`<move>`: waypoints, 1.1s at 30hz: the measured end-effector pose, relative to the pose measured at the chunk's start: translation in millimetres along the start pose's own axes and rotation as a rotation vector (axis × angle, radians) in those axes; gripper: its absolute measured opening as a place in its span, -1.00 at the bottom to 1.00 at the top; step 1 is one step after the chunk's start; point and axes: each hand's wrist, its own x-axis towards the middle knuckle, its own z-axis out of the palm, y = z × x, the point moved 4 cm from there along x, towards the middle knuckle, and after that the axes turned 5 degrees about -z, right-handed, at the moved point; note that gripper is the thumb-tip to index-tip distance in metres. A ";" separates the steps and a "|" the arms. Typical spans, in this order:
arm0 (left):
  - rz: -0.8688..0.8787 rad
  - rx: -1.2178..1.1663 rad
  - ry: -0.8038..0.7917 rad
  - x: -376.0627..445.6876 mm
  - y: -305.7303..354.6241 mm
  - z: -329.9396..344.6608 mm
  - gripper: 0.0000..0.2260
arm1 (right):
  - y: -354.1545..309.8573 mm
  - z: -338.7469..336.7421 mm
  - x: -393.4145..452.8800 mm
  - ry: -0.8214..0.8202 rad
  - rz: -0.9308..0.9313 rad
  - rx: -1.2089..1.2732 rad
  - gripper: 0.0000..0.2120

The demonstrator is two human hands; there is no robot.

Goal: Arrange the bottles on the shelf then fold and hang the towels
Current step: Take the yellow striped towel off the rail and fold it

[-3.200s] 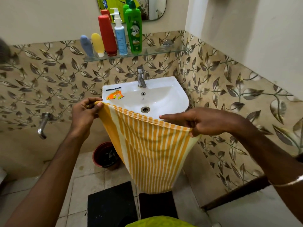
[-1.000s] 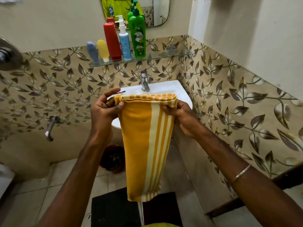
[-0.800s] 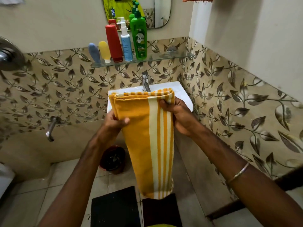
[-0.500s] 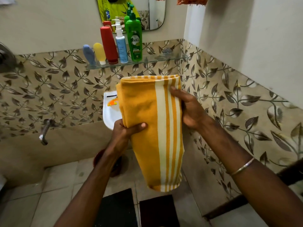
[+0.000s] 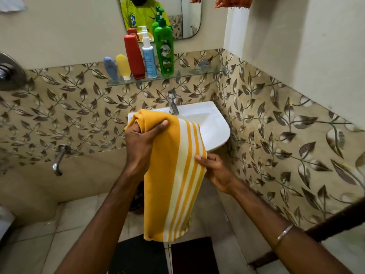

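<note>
In front of the white ceramic wall-mounted sink, a folded yellow towel with white stripes hangs lengthwise between two bare hands. The left hand grips the towel's bunched top corner, its fingers clamped around the cloth with the thumb lying across the front. The right hand holds the striped right edge about halfway down, fingers pinched on the fabric; a thin metal bangle sits on that wrist. The towel's lower end dangles free above two dark floor mats. Above the sink, a glass wall shelf carries five bottles upright in a row at its left part: a small blue tube, a small yellow tube, a tall red bottle, a white and blue spray bottle and a tall green pump bottle, each close beside the next. A chrome tap stands at the sink's back rim.
</note>
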 end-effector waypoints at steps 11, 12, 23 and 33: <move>-0.309 -0.092 -0.083 9.4 3.8 -47.9 -0.79 | -38.6 50.0 25.0 0.025 -0.044 0.004 -0.64; -0.347 -0.199 -0.175 6.0 0.7 -46.2 -0.75 | -42.6 52.1 26.9 0.025 -0.042 0.035 -0.63; -0.503 -0.289 -0.608 -35.3 -64.3 -24.0 -0.12 | -84.2 33.2 38.2 0.132 -0.023 0.180 -0.68; -0.373 -0.323 -0.492 -11.6 -25.3 -13.4 -0.24 | -43.5 9.6 14.3 -0.035 0.118 0.098 -0.27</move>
